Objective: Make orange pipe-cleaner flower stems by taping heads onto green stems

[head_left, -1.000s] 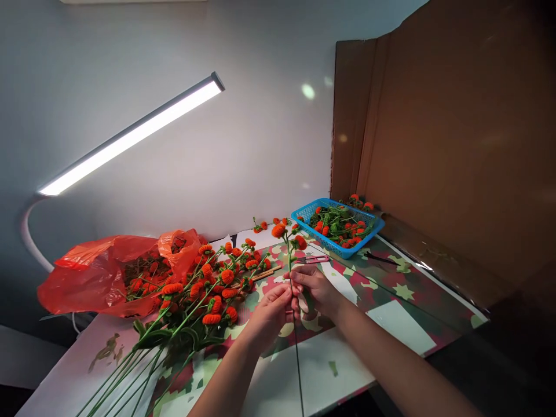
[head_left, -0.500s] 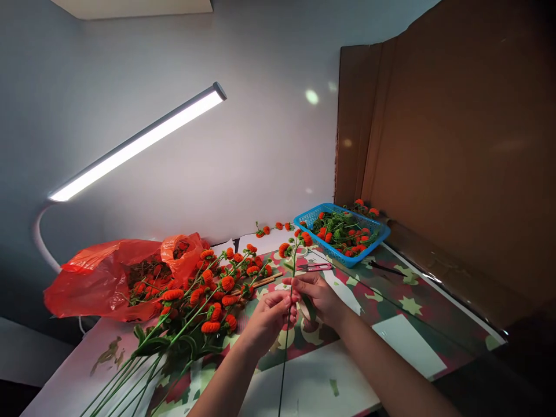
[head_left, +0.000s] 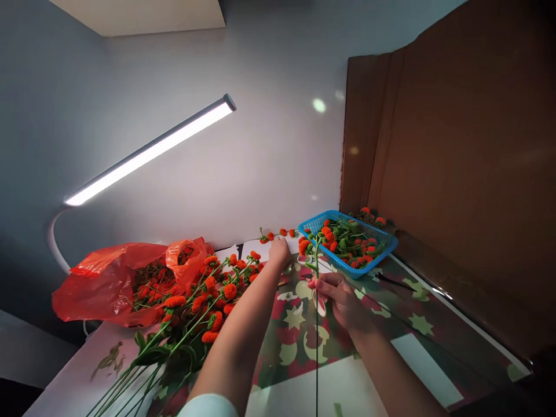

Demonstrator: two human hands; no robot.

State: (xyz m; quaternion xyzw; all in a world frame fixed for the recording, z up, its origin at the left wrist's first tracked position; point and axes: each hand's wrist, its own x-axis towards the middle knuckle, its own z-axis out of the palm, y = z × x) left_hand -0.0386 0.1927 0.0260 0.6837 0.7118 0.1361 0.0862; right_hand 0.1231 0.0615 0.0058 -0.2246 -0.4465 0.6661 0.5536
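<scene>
My right hand [head_left: 336, 298] pinches a long green wire stem [head_left: 317, 347] that stands nearly upright, topped with small orange pompom flowers [head_left: 304, 245]; a roll of tape appears to hang under its fingers. My left hand [head_left: 279, 252] reaches far across the table toward a short sprig of orange flowers [head_left: 278, 234] by the wall. Its fingers curl downward, and I cannot make out whether they hold anything. A pile of finished orange flower stems [head_left: 204, 295] lies to the left of my left forearm.
A red plastic bag [head_left: 117, 281] of flowers sits at the left. A blue basket [head_left: 386, 243] with more flower pieces stands at the back right, beside a brown cardboard screen [head_left: 456, 162]. A lit bar lamp [head_left: 152, 150] slants above. The table carries a camouflage-patterned cloth [head_left: 304, 341].
My left hand has let go of the stem and stretched forward to the back of the table. My right hand has shifted right, keeping the stem. The camera has tilted upward.
</scene>
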